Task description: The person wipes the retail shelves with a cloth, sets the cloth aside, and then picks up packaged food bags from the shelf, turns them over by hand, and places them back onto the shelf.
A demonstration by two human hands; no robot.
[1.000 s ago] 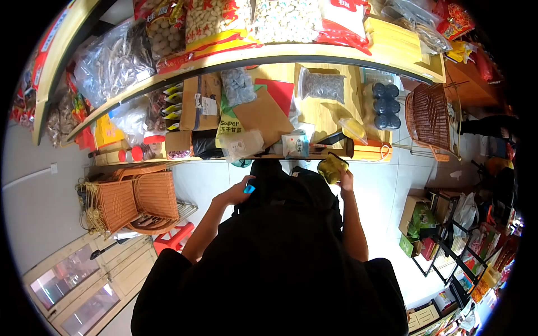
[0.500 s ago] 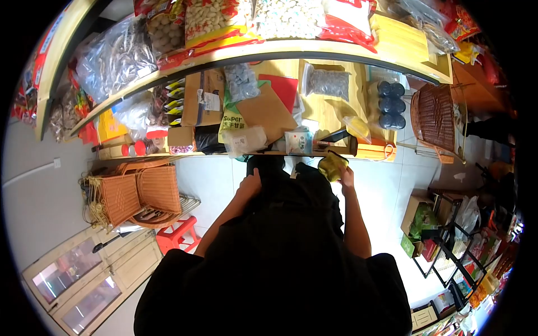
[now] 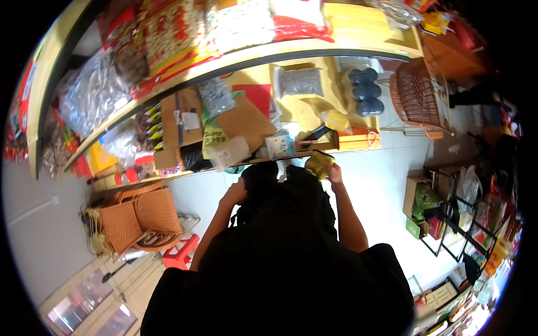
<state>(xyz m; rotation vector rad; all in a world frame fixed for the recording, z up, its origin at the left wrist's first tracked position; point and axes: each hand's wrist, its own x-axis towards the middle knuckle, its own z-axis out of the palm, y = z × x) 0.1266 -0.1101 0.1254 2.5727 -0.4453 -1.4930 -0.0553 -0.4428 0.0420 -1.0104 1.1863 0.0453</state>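
Observation:
In the head view my right hand (image 3: 335, 175) is closed on a crumpled olive-yellow cloth (image 3: 319, 164), held just off the front edge of the lower shelf. My left hand (image 3: 236, 192) lies against the black clothing (image 3: 260, 178) at my front, on the left side. Its fingertips are hidden by the dark fabric, so its grip does not show. Closest to the cloth on the shelf are a small white and blue packet (image 3: 280, 144) and a black flat item (image 3: 315, 133). A clear plastic bag (image 3: 228, 152) hangs over the shelf edge, above my left hand.
The lower shelf (image 3: 358, 124) carries a brown cardboard piece (image 3: 245, 119), a bag of grey grains (image 3: 301, 82) and dark bottles (image 3: 367, 91). Wicker baskets (image 3: 116, 224) and a red stool (image 3: 180, 250) stand to the left. Another wicker basket (image 3: 414, 95) sits at the right.
My view has turned, so the shelves appear tilted and shifted left. The left hand has drawn back against the black clothing, its finger no longer extended. The cloth stays in my right hand.

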